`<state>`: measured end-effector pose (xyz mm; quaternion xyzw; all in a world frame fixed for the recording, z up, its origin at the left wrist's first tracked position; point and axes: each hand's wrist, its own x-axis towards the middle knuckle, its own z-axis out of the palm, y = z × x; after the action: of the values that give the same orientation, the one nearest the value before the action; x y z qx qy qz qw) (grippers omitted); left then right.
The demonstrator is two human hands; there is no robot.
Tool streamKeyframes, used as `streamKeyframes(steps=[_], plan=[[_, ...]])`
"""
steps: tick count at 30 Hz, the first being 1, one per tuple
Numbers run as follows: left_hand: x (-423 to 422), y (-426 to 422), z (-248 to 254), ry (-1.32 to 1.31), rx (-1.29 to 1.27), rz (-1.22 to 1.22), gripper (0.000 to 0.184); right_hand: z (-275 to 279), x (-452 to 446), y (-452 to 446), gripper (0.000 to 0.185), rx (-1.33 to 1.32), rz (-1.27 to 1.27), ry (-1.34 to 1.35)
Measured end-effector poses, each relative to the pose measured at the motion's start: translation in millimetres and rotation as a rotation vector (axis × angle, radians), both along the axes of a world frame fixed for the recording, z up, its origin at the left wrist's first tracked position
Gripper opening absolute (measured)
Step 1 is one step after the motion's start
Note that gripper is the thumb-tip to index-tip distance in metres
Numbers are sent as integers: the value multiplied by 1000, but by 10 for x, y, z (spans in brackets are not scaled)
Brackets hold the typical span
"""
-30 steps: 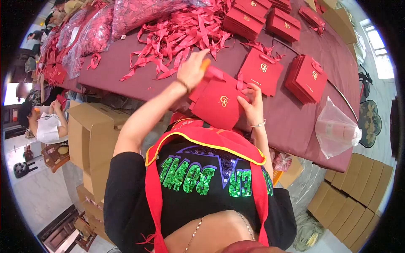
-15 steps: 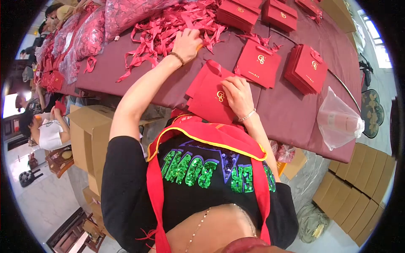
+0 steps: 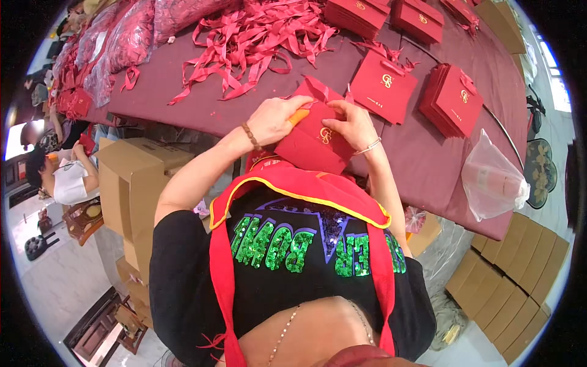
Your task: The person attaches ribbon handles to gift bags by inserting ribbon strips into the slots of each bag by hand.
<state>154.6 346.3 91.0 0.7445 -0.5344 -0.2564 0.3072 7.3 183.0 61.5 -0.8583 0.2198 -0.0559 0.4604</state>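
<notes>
A red paper gift bag [image 3: 312,144] with a gold emblem lies at the table's near edge, in front of my body. My left hand [image 3: 276,121], an orange cover on one finger, is closed at the bag's top left edge, pinching what looks like a ribbon end. A loop of red ribbon [image 3: 317,87] stands up between the hands. My right hand [image 3: 354,125] grips the bag's top right edge, thumb beside the emblem. Just beyond lies the heap of loose red ribbons [image 3: 257,43]. The exact fingertip contact is partly hidden.
Finished-looking red bags [image 3: 384,85] and a bag stack [image 3: 449,101] lie to the right. Clear plastic sacks [image 3: 125,46] sit at the far left. A plastic bag [image 3: 494,177] hangs near the right corner. Cardboard boxes [image 3: 131,177] stand left; another person [image 3: 70,177] sits beyond.
My left hand has come back from the ribbon heap to the bag's top edge. My right hand has shifted slightly up along the bag, and both hands are now close together.
</notes>
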Motion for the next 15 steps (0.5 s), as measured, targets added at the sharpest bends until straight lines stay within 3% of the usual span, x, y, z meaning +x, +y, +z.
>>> streamKeyframes(steps=[3,5,7,15], plan=[[-40,-22,-95,34,-36,28,21,-3,-29,-89,46,218,-9,97],[-33,-18,-137,-201,-219,-31,19,23,-49,-89,46,202,-4,117],[-60,-17,-118,-132,-213,6,18,-8,-53,-74,48,295,4,80],[-197,-48,-88,-137,-218,94,15,65,-46,-9,47,231,5,53]])
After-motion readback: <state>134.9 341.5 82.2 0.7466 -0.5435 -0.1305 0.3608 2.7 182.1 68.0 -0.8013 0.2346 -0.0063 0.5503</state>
